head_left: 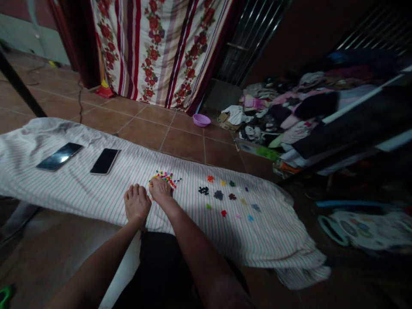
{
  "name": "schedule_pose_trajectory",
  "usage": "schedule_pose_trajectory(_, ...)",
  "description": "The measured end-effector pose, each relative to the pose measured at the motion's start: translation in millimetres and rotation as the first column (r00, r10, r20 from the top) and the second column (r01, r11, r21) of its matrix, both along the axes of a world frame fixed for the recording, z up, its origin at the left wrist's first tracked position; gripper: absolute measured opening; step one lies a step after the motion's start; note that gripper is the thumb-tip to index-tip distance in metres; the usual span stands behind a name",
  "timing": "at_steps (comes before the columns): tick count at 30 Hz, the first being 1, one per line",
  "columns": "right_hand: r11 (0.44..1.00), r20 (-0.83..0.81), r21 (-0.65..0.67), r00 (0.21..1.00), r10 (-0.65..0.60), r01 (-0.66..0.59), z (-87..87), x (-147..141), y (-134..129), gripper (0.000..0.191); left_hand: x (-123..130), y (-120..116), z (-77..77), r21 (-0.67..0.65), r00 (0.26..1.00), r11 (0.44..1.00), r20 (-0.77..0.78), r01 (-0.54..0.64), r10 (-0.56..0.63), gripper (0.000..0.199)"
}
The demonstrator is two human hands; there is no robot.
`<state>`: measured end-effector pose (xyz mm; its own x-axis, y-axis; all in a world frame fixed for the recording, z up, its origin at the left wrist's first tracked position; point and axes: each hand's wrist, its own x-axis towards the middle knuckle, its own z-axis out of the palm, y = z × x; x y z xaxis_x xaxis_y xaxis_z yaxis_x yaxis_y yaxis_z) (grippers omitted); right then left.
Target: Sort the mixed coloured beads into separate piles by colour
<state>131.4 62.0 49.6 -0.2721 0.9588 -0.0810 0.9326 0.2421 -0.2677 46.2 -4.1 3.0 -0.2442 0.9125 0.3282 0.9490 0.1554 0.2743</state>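
Note:
A mixed heap of small coloured beads (168, 177) lies on the striped cloth (135, 163). My right hand (160, 189) is over the near left part of this heap, fingers curled down and touching it; what they hold is too small to make out. Just left of it, my left hand (137, 201) rests on the cloth with its fingers a little apart and nothing seen in it. To the right lie small piles sorted by colour, among them black (203, 190), dark grey (218, 195), orange (210, 178), red (224, 213) and blue (250, 218).
Two phones, one (60, 156) at the far left and one (105, 161) nearer my hands, lie on the cloth. Beyond it, a purple basin (201, 120) stands on the tiled floor, with a large clothes heap (289, 103) to the right.

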Motion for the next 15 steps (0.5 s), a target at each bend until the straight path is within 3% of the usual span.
schedule_pose_trajectory(8, 0.998, -0.192, -0.002, 0.979, -0.067, 0.067, 0.5, 17, -15, 0.021, 0, -2, 3.1, -0.004, 0.998, 1.000, -0.054, 0.012, -0.012, 0.029)
schedule_pose_trajectory(15, 0.992, -0.244, -0.021, 0.961, -0.128, 0.127, 11.0, 40, -36, 0.019, 4, -7, 18.8, -0.097, 0.999, 0.995, -0.052, -0.010, 0.005, 0.033)
